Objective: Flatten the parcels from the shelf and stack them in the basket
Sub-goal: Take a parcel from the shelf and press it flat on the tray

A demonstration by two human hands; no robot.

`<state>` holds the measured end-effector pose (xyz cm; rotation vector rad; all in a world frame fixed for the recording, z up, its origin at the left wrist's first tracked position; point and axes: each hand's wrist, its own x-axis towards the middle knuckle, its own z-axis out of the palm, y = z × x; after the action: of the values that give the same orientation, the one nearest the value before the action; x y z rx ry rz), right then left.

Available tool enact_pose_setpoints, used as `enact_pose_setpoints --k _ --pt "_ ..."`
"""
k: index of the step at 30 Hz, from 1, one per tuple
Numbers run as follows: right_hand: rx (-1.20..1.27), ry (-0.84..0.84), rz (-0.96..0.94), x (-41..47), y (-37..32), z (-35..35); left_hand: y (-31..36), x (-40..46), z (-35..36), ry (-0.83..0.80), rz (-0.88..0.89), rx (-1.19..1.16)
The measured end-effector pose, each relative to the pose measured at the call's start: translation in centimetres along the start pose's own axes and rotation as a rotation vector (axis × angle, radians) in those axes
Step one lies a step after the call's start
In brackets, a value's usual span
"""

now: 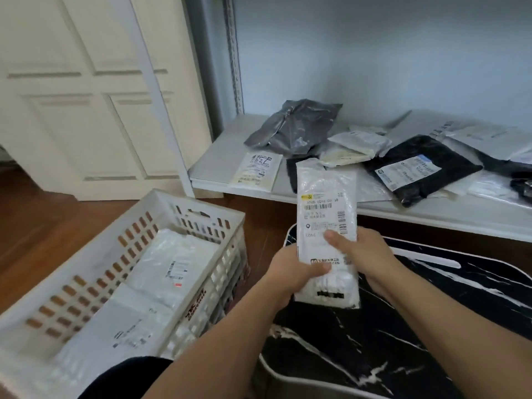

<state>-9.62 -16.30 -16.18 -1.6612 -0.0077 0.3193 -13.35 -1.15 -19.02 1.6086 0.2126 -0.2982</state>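
Note:
Both my hands hold a white parcel (326,208) with a barcode label upright above a black marble-patterned surface. My left hand (290,272) grips its lower left edge, thumb across the front. On the right edge, my right hand (365,251) grips it with the thumb pressed on the label. The white slatted basket (184,208) stands on the floor to the left, with several flat white parcels (172,269) stacked inside. The low white shelf (218,165) behind carries several more parcels: a grey one (296,128), a black one (417,168), and white ones.
A black marble-patterned table (403,326) with a white rim lies under my hands. A cream panelled door (86,96) stands at the back left. Brown wooden floor (43,226) surrounds the basket. A metal shelf post (234,53) rises at the shelf's left corner.

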Motion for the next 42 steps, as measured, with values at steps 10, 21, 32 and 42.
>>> enact_pose_setpoints --k 10,21,32,42 --pt "-0.231 -0.217 -0.114 6.1 -3.6 12.2 2.6 0.8 -13.8 0.069 0.081 -0.074" --pt "-1.260 -0.606 -0.150 13.0 0.8 24.1 -9.8 3.7 -29.0 0.759 -0.453 -0.659" --pt "-1.614 -0.608 -0.275 18.0 5.9 26.7 -15.9 11.1 -28.3 0.750 -0.632 -0.611" --pt "-1.574 -0.600 -0.353 18.5 7.7 26.6 -17.6 14.8 -24.5 0.331 -0.343 0.951"
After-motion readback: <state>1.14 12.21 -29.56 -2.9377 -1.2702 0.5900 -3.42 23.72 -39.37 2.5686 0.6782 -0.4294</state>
